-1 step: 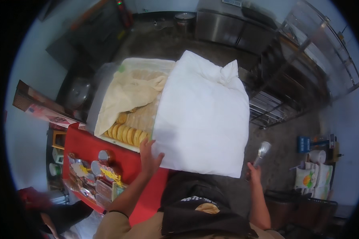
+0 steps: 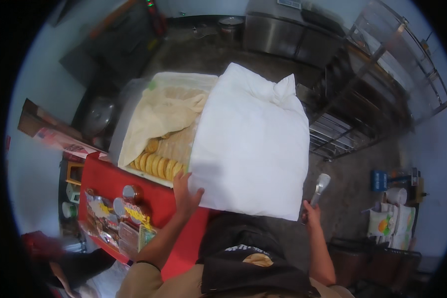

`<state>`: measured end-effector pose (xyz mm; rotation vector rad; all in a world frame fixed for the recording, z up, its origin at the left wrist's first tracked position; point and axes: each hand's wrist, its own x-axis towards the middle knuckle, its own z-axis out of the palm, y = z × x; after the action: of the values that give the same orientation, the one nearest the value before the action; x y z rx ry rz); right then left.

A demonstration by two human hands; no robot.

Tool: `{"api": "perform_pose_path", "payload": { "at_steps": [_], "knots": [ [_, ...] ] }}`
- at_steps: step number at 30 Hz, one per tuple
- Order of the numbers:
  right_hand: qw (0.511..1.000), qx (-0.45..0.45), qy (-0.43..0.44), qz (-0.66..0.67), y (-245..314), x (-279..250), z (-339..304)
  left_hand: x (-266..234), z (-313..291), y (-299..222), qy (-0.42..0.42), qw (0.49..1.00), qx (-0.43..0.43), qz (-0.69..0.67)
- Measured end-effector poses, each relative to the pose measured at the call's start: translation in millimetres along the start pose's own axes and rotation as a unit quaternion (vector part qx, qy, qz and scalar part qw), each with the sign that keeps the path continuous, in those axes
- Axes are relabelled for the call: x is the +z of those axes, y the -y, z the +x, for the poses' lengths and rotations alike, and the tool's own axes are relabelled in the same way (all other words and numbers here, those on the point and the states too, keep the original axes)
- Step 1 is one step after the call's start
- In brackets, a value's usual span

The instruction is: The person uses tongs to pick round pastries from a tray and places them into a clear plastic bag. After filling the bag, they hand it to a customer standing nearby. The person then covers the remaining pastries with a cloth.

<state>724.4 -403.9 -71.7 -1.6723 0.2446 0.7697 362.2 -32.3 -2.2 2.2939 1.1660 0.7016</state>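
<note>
In my right hand [image 2: 313,214], fingers wrapped round the handle, is a pair of silver metal tongs [image 2: 320,186], its broad end pointing up and away from me. My left hand [image 2: 186,194] is open, fingers spread, at the near edge of a tray [image 2: 159,182], beside the corner of a large white quilted cover [image 2: 253,149]. A row of round, flat golden pastries [image 2: 156,166] stands on edge along the tray's near side. Over the tray's far left part lies a rumpled cream cloth [image 2: 159,116], which hides what is beneath it.
A red-covered table [image 2: 107,179] with packets and jars [image 2: 129,192] is at left. A metal rack [image 2: 333,131] stands at right, a steel counter [image 2: 270,32] at the back. Another person's arm [image 2: 59,273] shows at lower left.
The tongs in my right hand have tilted slightly, their end shifting a little left and up. My left hand stays almost in place.
</note>
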Motion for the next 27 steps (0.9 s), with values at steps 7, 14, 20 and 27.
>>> {"api": "perform_pose_path", "payload": {
  "at_steps": [7, 14, 20, 27],
  "knots": [
    [0.999, -0.039, 0.009, 0.009, -23, -2, -6, -3, -43, 31, -0.151, 0.975, -0.165, -0.01],
    [0.9, -0.401, 0.083, -0.15, 80, 58, -49, -82, 38, 101, -0.194, 0.969, -0.146, -0.03],
    [0.831, -0.329, 0.299, -0.334, 130, 261, -118, -77, 174, 133, -0.088, 0.984, -0.016, 0.153],
    [0.858, -0.09, 0.384, -0.33, 90, 385, -166, -10, 277, 164, 0.138, 0.906, 0.149, 0.37]
  ]
}}
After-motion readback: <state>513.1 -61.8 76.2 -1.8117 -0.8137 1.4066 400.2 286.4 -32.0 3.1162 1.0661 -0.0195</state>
